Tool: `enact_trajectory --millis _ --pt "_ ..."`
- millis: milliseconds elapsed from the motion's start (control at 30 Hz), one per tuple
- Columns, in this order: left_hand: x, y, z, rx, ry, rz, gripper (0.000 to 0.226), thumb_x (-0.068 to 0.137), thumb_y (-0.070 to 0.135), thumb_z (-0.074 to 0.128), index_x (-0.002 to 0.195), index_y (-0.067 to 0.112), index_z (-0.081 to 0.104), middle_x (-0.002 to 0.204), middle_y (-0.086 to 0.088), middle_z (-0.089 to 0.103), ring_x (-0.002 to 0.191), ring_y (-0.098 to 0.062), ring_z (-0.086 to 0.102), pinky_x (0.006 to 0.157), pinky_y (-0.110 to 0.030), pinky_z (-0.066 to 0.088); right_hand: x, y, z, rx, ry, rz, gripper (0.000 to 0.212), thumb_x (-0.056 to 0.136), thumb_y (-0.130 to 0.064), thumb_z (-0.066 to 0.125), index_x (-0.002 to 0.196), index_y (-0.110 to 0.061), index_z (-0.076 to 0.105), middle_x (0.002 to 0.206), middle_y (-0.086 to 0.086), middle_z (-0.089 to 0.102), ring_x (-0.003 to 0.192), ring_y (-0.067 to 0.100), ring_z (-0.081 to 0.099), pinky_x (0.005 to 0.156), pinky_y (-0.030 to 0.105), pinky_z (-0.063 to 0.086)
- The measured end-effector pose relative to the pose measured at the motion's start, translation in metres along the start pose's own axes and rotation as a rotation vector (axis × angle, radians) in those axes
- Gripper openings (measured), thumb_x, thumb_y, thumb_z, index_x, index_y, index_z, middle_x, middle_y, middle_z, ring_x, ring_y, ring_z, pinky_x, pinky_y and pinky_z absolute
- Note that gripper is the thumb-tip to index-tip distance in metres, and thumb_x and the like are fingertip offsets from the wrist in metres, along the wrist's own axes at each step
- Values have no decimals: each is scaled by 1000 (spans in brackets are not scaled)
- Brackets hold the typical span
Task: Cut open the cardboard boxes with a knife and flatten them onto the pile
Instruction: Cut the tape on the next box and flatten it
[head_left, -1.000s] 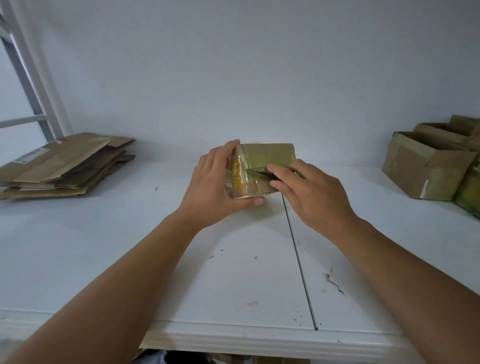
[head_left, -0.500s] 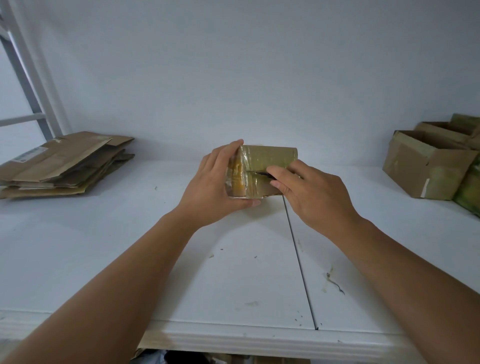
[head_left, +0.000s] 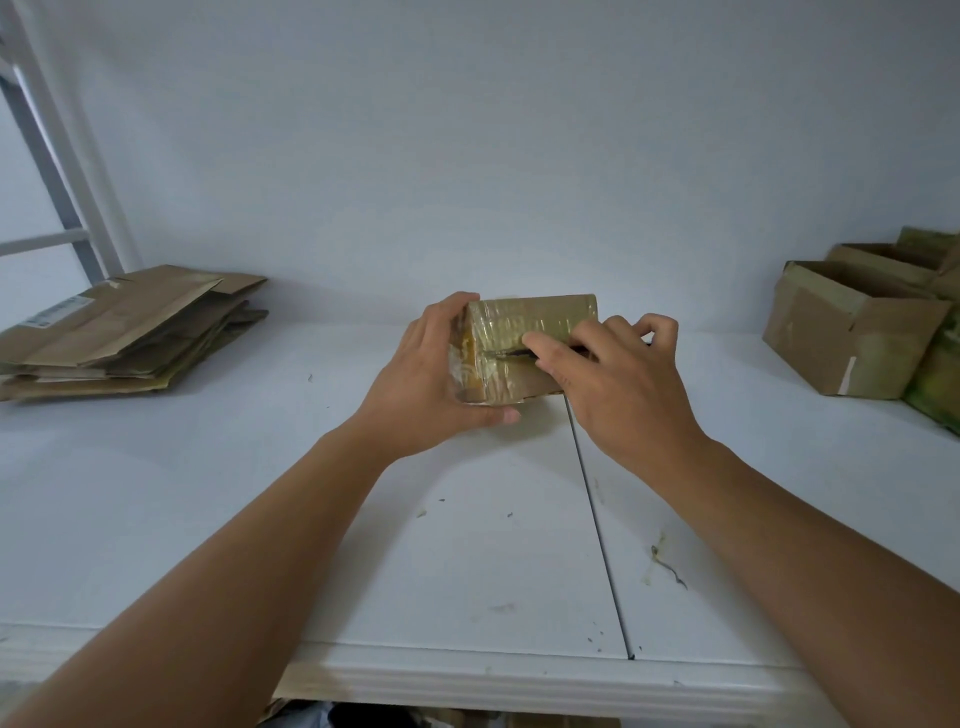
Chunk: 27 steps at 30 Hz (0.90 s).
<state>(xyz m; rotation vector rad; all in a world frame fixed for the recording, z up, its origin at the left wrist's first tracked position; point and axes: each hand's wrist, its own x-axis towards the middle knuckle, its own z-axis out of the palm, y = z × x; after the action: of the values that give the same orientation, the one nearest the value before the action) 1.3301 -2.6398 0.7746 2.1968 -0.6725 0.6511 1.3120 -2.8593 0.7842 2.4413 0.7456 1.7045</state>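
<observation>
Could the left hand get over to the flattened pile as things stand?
Probably not yet: the left hand grips the taped box while the right hand works the knife. The table toward the flattened pile is bare.

The taped box (head_left: 524, 343) in the middle is olive-brown under shiny clear tape, with an orange-yellow patch on its left end and a thin dark slit along the front. The pile (head_left: 124, 332) of flat cardboard at the far left is plain brown, with one white label printed in black. The open boxes (head_left: 852, 332) at the right are brown with greenish parts. The table (head_left: 260, 519) is white with small dark specks; the wall (head_left: 467, 156) is pale blue-grey.
</observation>
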Motion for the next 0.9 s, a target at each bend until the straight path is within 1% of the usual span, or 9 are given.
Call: enact_trajectory --millis 67,167,267,367,467,600,767,900 --pt "0 0 0 -1 -1 3 108 54 64 81 142 41 23 136 20 39 127 -1 40 97 -26 42 0 -1 1 -5 10 12 25 89 -13 67 109 -29 69 77 -3 52 68 22 51 79 41 29" --pt "0 0 0 0 -2 8 106 59 49 89 143 36 25 136 15 42 127 -5 44 100 -37 47 0 -1 2 -12 5 36 23 90 -16 67 108 -31 68 77 -4 52 69 21 51 79 41 29" --pt "0 0 0 6 5 13 106 61 40 92 144 30 26 136 14 44 126 -8 46 98 -42 48 0 -2 3 -18 10 43 20 91 -16 67 106 -30 67 76 -4 51 69 21 50 79 41 29" --pt "0 0 0 4 12 23 105 61 41 91 144 29 27 135 13 44 126 -8 46 98 -41 48 0 -2 3 -42 15 39 22 90 -14 68 105 -30 67 76 -4 50 69 20 49 79 40 29" --pt "1 1 2 -24 9 21 102 60 43 87 142 26 28 135 9 46 124 -12 49 100 -42 48 0 -2 3 -58 23 40 25 87 -11 69 104 -30 68 75 -4 48 68 20 48 78 39 28" --pt "2 -1 1 -54 -3 8 99 61 40 86 140 24 29 134 4 48 124 -14 51 103 -46 46 -1 -3 3 -101 -5 33 40 77 -1 70 105 -30 67 75 -3 47 67 22 46 76 40 27" --pt "2 -1 -2 -60 -15 -14 94 60 41 84 135 31 29 131 9 51 119 -12 56 101 -48 48 -1 -2 3 -150 -18 24 48 72 1 69 108 -30 67 75 -3 50 68 22 47 75 39 25" --pt "2 -2 -5 -60 -25 -32 93 58 45 82 134 32 29 129 11 50 117 -12 57 101 -48 49 -1 -1 1 -170 -45 45 54 67 5 64 109 -29 67 76 -1 50 69 24 48 75 41 24"
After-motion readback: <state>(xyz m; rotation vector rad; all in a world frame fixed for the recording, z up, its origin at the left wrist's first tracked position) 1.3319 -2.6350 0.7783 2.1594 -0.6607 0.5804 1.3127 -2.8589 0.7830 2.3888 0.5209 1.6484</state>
